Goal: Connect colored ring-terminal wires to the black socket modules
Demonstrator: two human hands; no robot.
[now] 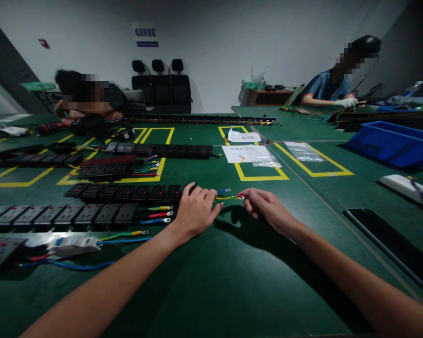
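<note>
My left hand [196, 209] is closed round the right end of a black socket strip [127, 191], where its wires come out. Those wires, blue, yellow-green and red with ring terminals, run right from under my fingers. The fingertips of my right hand [259, 202] pinch the wires [232, 197] near a red-sleeved terminal. The blue wire's terminal [227, 190] points freely to the right, just above the others. A longer socket strip [70, 214] lies nearer to me, its three terminals beside my left wrist.
Other strips [158, 149] and a white breaker [74, 245] with blue wires lie left. Papers [248, 155] and a plastic bag [305, 151] are beyond my hands. At right are a phone [391, 244], a white bar [409, 190] and a blue bin [391, 143]. Two people sit across the table.
</note>
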